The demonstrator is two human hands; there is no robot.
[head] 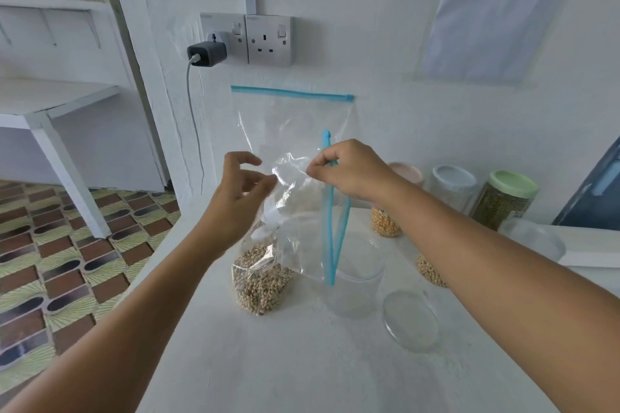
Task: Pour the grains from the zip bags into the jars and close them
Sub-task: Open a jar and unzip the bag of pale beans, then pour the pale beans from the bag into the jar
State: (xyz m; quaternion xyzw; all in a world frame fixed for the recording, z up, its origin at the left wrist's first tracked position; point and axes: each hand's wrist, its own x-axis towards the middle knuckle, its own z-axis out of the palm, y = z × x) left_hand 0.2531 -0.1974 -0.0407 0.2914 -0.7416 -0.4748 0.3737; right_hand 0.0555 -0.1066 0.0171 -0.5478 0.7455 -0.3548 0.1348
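We've got the bag (268,265) standing on the counter (268,362), pale grains pooled in its bottom, none poured yet by the look of it. Our right hand (349,171) pinches the blue zip strip (330,231) near the bag's open mouth; our left hand (235,198) is loosely curled against the plastic, and we can't tell if it has a real hold. The empty jar (355,285) waits just beside, its lid (411,320) flat on the counter. At the back, three jars (503,201) look filled and capped. Left, we'd say: pour, then lid on.
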